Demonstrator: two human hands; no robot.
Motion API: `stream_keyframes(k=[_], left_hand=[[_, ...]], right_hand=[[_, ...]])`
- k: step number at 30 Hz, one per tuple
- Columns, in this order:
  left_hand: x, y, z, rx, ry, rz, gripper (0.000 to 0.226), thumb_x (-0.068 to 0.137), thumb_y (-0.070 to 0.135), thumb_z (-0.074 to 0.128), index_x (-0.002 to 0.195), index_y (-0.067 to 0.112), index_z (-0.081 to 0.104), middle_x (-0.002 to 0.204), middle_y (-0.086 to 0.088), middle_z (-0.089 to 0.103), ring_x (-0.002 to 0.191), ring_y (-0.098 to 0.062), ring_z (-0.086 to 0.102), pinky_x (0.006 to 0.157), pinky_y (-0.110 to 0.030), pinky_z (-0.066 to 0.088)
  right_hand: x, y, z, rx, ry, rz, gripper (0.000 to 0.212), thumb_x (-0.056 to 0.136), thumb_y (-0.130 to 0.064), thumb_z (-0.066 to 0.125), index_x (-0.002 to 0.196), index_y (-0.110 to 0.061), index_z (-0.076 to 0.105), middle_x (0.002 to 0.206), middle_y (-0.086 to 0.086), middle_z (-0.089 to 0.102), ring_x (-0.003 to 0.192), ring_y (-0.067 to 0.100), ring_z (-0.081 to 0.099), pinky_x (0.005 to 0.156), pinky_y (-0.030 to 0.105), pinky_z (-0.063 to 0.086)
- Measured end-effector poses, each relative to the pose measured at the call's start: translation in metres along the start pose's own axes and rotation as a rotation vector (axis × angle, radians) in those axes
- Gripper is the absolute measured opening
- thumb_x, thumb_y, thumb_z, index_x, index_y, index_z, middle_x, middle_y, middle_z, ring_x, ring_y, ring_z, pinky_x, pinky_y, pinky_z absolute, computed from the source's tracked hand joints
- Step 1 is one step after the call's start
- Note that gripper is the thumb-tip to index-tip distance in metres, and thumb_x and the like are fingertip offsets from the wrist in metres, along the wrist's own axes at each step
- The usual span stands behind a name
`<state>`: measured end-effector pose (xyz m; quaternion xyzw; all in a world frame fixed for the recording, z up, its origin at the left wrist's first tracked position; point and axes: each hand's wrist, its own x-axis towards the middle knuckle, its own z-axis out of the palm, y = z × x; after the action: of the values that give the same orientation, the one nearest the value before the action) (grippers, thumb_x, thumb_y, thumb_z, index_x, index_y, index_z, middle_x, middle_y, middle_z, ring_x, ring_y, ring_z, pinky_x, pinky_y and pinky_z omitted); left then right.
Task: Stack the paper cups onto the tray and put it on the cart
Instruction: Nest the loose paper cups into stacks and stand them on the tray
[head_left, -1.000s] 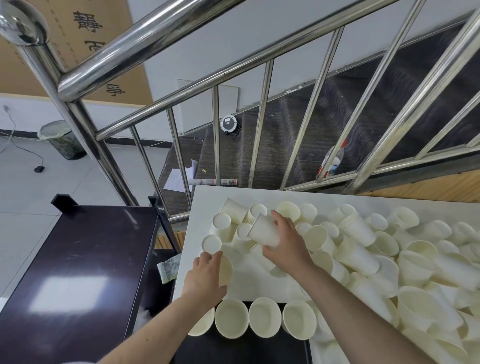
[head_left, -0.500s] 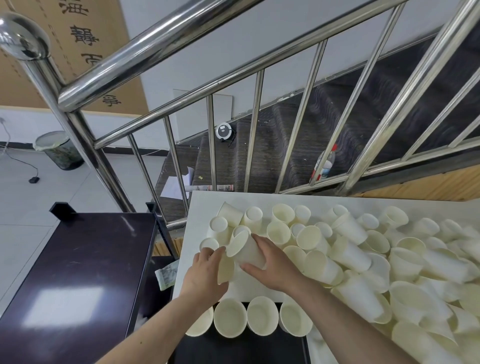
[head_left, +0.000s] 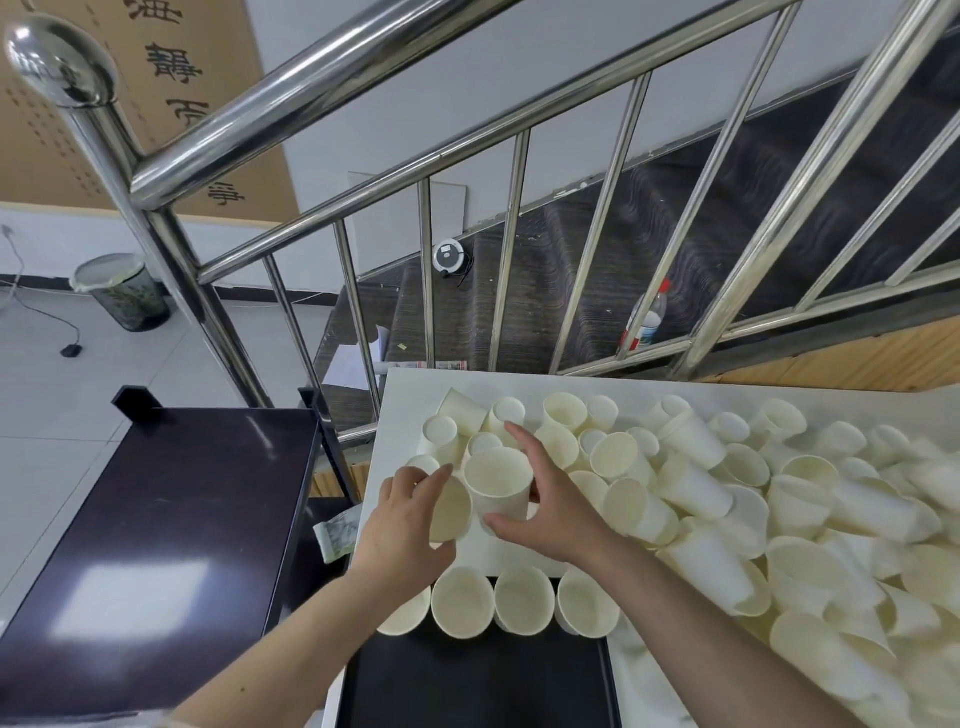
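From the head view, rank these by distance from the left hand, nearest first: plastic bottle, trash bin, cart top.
1. Cart top, just left of the left hand.
2. Trash bin, on the floor far left.
3. Plastic bottle, behind the railing, upper right.

Two bare forearms in view, no watch, rings or gloves showing. Left hand (head_left: 402, 525) and right hand (head_left: 550, 512) are bare, nails short and unpainted. At the left arm's lower end, nearest the bottom frame edge, a pale, light-coloured sleeve edge (head_left: 130, 719) shows. No sleeve seen on the right arm.
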<state>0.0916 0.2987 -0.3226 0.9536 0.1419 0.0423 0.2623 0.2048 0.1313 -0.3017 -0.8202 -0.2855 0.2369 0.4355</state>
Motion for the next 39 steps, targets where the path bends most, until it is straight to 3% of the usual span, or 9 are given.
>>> stream_keyframes(k=[4, 11, 16, 22, 26, 35, 39], left_hand=[[-0.017, 0.0, -0.013, -0.02, 0.03, 0.035, 0.082, 0.076, 0.027, 0.067, 0.146, 0.031, 0.025, 0.126, 0.004, 0.036, 0.119, -0.016, 0.032, 0.095, -0.023, 0.037], [-0.058, -0.006, -0.029, -0.015, 0.027, 0.101, 0.084, 0.075, 0.031, 0.068, 0.147, 0.028, 0.026, 0.123, 0.005, 0.039, 0.115, -0.016, 0.035, 0.097, -0.024, 0.036], [-0.082, -0.011, -0.036, -0.044, 0.045, 0.113, 0.074, 0.073, 0.03, 0.071, 0.137, 0.025, 0.035, 0.126, 0.008, 0.041, 0.117, -0.014, 0.035, 0.095, -0.021, 0.033], [-0.104, -0.021, -0.035, -0.054, -0.046, 0.097, 0.075, 0.071, 0.045, 0.068, 0.137, 0.028, 0.036, 0.127, 0.008, 0.036, 0.117, -0.012, 0.038, 0.092, -0.029, 0.045], [-0.113, -0.029, -0.026, -0.043, -0.133, 0.062, 0.076, 0.068, 0.044, 0.073, 0.133, 0.03, 0.037, 0.124, 0.009, 0.033, 0.111, -0.012, 0.043, 0.086, -0.027, 0.048], [-0.119, -0.039, 0.005, 0.11, -0.255, 0.075, 0.075, 0.072, 0.046, 0.069, 0.137, 0.031, 0.034, 0.126, 0.006, 0.032, 0.12, -0.014, 0.038, 0.085, -0.026, 0.049], [-0.12, -0.046, 0.018, 0.158, -0.274, 0.091, 0.072, 0.073, 0.042, 0.068, 0.136, 0.031, 0.035, 0.127, 0.003, 0.029, 0.117, -0.017, 0.042, 0.078, -0.025, 0.05]], right_hand=[[-0.015, -0.012, 0.002, -0.073, 0.008, -0.052, 0.081, 0.074, -0.033, 0.079, 0.141, -0.041, 0.034, 0.137, -0.031, 0.04, 0.122, -0.017, 0.036, 0.088, 0.004, 0.038], [-0.048, -0.022, 0.02, -0.151, -0.012, -0.106, 0.088, 0.073, -0.053, 0.069, 0.149, -0.038, 0.027, 0.147, -0.026, 0.032, 0.132, -0.008, 0.031, 0.099, 0.018, 0.041], [-0.073, -0.025, 0.037, -0.165, -0.03, -0.126, 0.08, 0.078, -0.033, 0.073, 0.147, -0.029, 0.034, 0.137, -0.023, 0.035, 0.126, -0.012, 0.033, 0.097, 0.001, 0.028], [-0.103, -0.017, 0.053, -0.274, -0.139, -0.098, 0.076, 0.076, -0.033, 0.067, 0.142, -0.04, 0.031, 0.124, -0.024, 0.028, 0.112, 0.001, 0.047, 0.097, 0.018, 0.042], [-0.111, -0.009, 0.063, -0.487, -0.211, -0.114, 0.075, 0.075, -0.04, 0.067, 0.14, -0.037, 0.03, 0.126, -0.021, 0.028, 0.1, 0.009, 0.054, 0.081, 0.022, 0.045], [-0.105, 0.01, 0.091, -0.679, -0.329, -0.084, 0.077, 0.078, -0.027, 0.067, 0.145, -0.024, 0.03, 0.134, -0.004, 0.031, 0.106, 0.019, 0.052, 0.072, 0.024, 0.036], [-0.103, 0.018, 0.101, -0.76, -0.359, -0.094, 0.082, 0.078, -0.031, 0.071, 0.147, -0.021, 0.027, 0.134, 0.001, 0.031, 0.108, 0.023, 0.051, 0.078, 0.031, 0.046]])
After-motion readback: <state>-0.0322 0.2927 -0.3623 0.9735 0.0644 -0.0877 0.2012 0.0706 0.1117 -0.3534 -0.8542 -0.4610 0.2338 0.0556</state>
